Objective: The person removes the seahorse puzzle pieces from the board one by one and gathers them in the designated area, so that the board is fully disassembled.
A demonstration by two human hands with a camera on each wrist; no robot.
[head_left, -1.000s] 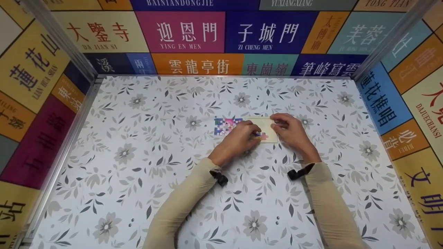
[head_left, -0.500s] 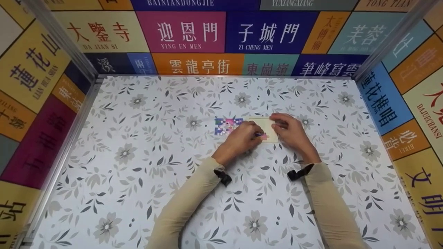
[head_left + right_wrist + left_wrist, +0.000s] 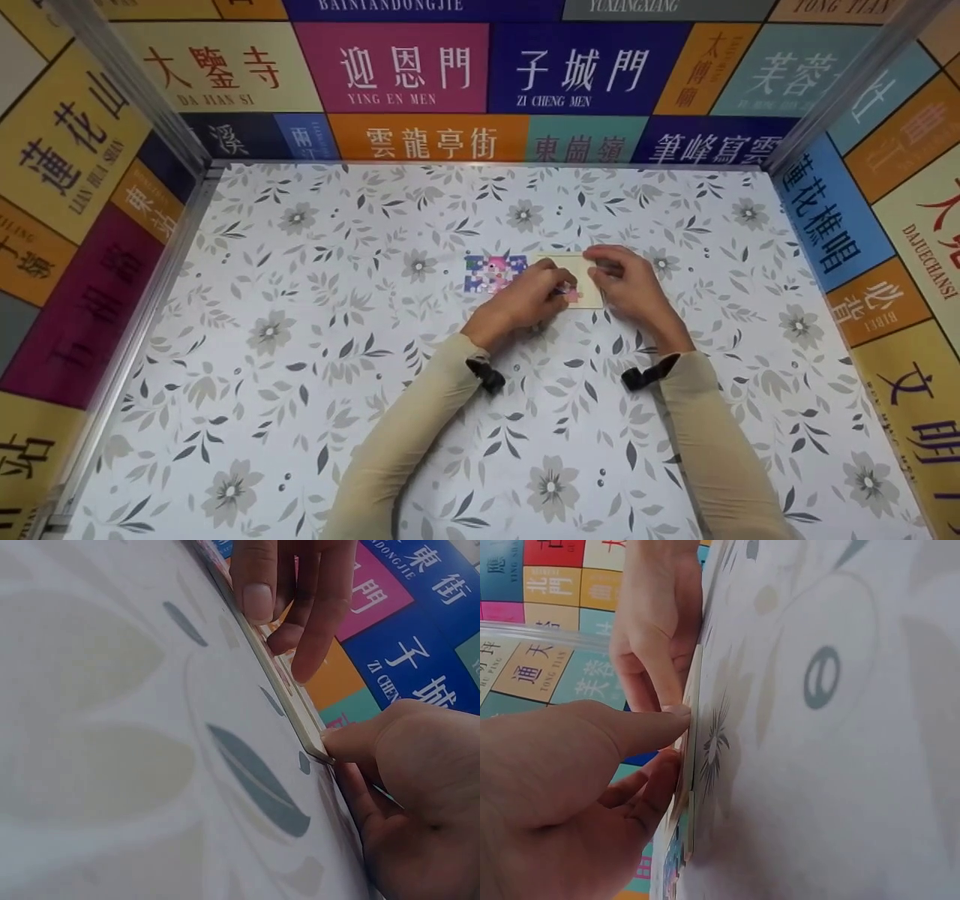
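A pale yellow puzzle board (image 3: 583, 264) lies flat on the table, with pink and orange jigsaw pieces (image 3: 573, 295) near its front edge. My left hand (image 3: 525, 298) reaches over the left part of the board, its bent fingers and thumb on a puzzle piece there. That piece is mostly covered by the fingers. My right hand (image 3: 636, 296) holds the board's right edge, thumb against the corner in the right wrist view. Left of the board, partly behind my left hand, lies a joined block of blue, white and pink puzzle pieces (image 3: 487, 271).
The table has a white cloth (image 3: 337, 420) printed with grey flowers and leaves. Coloured panels with lettering (image 3: 412, 69) stand at the back and sides, joined by metal corner posts (image 3: 142, 82). Black camera straps (image 3: 486, 373) sit on both wrists.
My left hand and forearm have shifted slightly right over the board, covering a little more of the pieces there. The right hand stays at the board's edge.
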